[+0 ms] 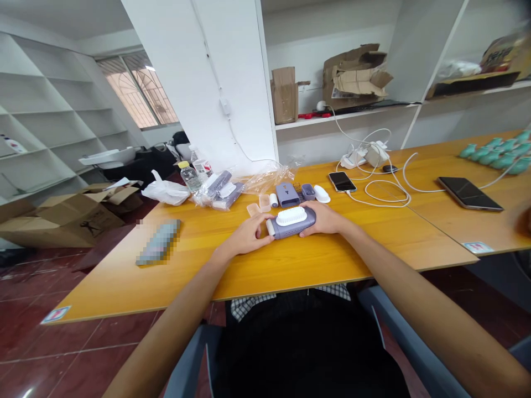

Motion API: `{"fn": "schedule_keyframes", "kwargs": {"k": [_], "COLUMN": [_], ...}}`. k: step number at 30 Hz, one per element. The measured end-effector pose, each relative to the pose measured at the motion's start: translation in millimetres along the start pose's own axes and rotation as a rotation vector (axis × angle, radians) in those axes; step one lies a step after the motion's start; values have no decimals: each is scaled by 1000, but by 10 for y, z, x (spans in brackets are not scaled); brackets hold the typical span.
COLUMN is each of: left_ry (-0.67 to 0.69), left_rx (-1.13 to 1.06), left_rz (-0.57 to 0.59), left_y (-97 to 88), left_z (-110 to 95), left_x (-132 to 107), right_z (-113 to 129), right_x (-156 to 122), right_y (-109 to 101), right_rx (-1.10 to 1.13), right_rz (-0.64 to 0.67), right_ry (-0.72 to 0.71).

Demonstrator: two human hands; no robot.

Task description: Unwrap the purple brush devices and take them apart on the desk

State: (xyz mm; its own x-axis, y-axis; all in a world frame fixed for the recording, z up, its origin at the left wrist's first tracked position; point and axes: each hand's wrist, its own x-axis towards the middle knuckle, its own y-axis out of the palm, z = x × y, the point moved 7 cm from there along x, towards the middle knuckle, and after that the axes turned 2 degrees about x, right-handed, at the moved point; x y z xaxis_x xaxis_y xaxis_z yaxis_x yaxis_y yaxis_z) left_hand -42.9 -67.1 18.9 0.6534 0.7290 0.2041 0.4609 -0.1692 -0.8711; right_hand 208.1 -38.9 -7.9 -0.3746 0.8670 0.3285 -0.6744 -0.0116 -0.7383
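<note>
A purple-grey device (291, 225) with a white ridged top lies on the yellow wooden table (265, 265), held between both hands. My left hand (248, 235) grips its left end, fingers curled at a small white round cap. My right hand (326, 218) wraps round its right end. Just behind lie a second purple case (287, 194), a small purple part (308, 191), a white oval part (322, 193) and small clear plastic cups (259, 205).
A clear plastic bag with boxes (226, 188), a water bottle (189, 176) and a white bag (166, 191) sit at the table's back left. Two phones (342, 181) (468, 193) with white cables and chargers lie right. Teal objects (500, 152) stand far right. Cardboard boxes (62, 215) rest on the floor.
</note>
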Motion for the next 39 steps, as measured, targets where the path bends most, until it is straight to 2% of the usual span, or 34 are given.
{"fn": "schedule_keyframes", "kwargs": {"k": [9, 13, 20, 28, 39], "left_ry": [-69, -15, -55, -10, -1], "left_rx": [-25, 7, 63, 212, 151], "left_rz": [9, 15, 21, 9, -8], "left_y": [13, -6, -2, 10, 32], "left_z": [116, 67, 26, -99, -65], "left_x": [18, 10, 19, 25, 18], "right_z": [2, 15, 28, 10, -28], "right_x": [-16, -28, -25, -25, -16], "right_y": [-15, 3, 8, 14, 18], "right_rx": [19, 12, 1, 4, 22], "right_rz": [12, 37, 30, 26, 23], "right_ry": [-1, 3, 3, 15, -1]}}
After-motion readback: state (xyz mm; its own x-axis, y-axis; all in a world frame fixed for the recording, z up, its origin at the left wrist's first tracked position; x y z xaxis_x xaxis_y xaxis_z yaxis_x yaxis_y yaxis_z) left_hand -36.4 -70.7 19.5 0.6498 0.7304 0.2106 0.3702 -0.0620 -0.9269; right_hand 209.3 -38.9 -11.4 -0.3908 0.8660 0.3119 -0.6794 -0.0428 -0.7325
